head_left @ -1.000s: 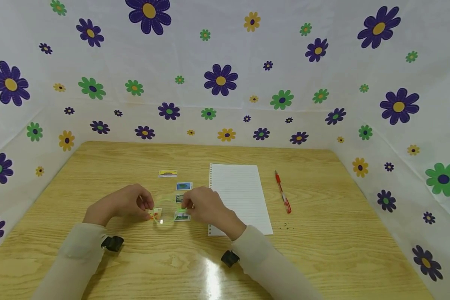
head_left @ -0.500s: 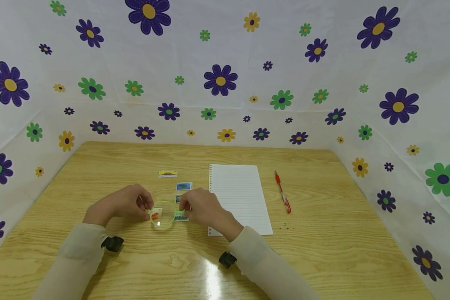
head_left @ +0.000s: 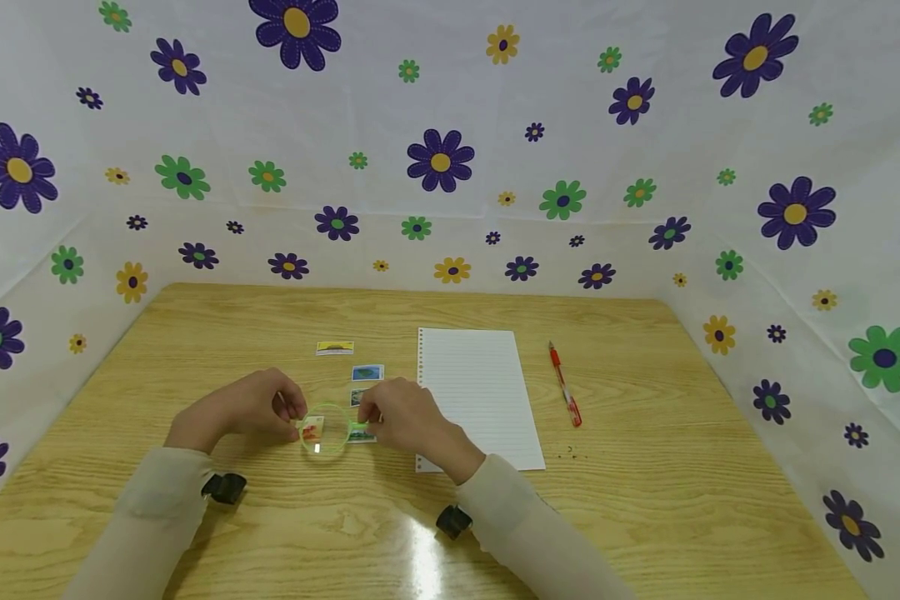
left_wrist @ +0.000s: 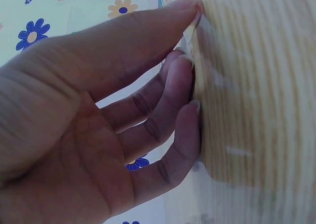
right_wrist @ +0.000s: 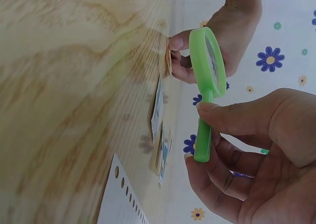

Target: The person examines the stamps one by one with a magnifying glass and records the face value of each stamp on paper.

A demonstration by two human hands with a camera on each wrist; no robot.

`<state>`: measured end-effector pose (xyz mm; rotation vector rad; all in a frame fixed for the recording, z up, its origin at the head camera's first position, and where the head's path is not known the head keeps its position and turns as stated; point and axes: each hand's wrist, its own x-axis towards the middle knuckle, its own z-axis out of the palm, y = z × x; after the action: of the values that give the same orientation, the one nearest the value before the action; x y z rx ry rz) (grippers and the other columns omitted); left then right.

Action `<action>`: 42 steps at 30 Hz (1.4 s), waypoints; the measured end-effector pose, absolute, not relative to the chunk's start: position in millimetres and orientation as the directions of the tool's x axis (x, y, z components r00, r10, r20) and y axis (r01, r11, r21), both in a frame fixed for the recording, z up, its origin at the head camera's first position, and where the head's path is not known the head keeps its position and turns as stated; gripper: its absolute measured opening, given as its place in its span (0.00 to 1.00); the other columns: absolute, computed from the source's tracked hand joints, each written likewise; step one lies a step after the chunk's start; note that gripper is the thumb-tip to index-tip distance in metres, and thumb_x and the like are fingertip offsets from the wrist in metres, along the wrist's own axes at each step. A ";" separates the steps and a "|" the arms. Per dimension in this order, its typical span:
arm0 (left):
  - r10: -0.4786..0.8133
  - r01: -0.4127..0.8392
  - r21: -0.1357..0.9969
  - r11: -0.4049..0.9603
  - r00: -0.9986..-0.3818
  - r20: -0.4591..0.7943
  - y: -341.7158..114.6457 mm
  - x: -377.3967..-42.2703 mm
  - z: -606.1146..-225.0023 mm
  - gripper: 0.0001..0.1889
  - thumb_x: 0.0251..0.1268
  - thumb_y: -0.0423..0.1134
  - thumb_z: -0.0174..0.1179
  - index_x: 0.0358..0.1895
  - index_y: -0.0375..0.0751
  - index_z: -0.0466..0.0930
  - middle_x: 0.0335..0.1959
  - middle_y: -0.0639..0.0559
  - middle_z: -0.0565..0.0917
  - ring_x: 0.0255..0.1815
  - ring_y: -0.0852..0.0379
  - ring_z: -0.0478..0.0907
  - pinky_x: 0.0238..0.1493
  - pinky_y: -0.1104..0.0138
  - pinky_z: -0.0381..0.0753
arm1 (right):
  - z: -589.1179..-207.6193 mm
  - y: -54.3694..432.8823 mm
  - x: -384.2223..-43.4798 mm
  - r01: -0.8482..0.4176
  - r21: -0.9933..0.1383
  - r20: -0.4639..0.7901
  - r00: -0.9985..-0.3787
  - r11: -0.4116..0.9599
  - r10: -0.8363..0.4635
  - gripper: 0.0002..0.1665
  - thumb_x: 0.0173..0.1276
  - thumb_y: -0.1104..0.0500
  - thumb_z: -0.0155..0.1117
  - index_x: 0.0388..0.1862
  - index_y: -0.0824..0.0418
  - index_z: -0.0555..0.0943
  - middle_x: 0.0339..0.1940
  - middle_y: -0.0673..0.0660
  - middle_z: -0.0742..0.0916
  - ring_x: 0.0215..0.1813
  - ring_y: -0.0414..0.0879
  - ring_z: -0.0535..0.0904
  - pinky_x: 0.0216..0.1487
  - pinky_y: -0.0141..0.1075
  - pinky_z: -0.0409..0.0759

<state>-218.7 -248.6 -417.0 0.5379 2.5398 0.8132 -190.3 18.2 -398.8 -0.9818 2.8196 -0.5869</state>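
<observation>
My right hand (head_left: 408, 421) pinches the handle of a green magnifying glass (right_wrist: 201, 63) between thumb and fingers. Its round lens hangs above the table, over a small red-and-yellow stamp (head_left: 312, 428). At that stamp's left edge my left hand (head_left: 251, 404) pinches it between thumb and fingertips, low against the tabletop. A green-toned stamp (head_left: 362, 436) lies partly under the magnifying glass handle. Just beyond, a dark stamp (head_left: 357, 397) is mostly hidden by the right hand. Farther back are a blue stamp (head_left: 367, 372) and a yellow stamp (head_left: 335, 348).
A lined sheet of paper (head_left: 480, 392) with punched holes lies right of the stamps, partly beneath the right hand. Beyond it is a red pen (head_left: 566, 385). Small dark crumbs (head_left: 570, 454) lie near the sheet. A flower-print cloth (head_left: 390, 192) encloses the wooden table (head_left: 330, 525).
My right hand has shifted slightly left, bringing the lens more fully over the red-and-yellow stamp. In the last half second it barely moves. The left hand stays where it was.
</observation>
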 end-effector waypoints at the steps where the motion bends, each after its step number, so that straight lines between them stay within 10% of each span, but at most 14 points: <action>1: 0.473 0.229 0.615 0.755 -0.838 -0.270 -248.5 -218.6 -417.0 0.10 0.52 0.34 0.78 0.36 0.43 0.86 0.35 0.51 0.84 0.35 0.56 0.77 0.40 0.65 0.80 | -398.5 18.2 -190.2 -0.578 -0.389 0.033 -0.787 0.717 -0.617 0.03 0.66 0.62 0.74 0.35 0.54 0.89 0.34 0.48 0.92 0.33 0.36 0.84 0.29 0.24 0.75; 42: 0.484 0.245 0.611 0.753 -0.835 -0.261 -245.6 -216.9 -413.8 0.11 0.51 0.32 0.78 0.36 0.43 0.86 0.34 0.52 0.83 0.35 0.57 0.78 0.39 0.67 0.80 | -401.0 17.3 -189.2 -0.565 -0.404 0.026 -0.794 0.720 -0.608 0.04 0.66 0.62 0.74 0.35 0.53 0.89 0.35 0.48 0.92 0.33 0.35 0.83 0.28 0.23 0.75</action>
<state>-216.9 -245.6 -413.8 0.5564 2.5435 0.8066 -189.2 17.3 -401.0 -0.9619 2.8124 -0.6064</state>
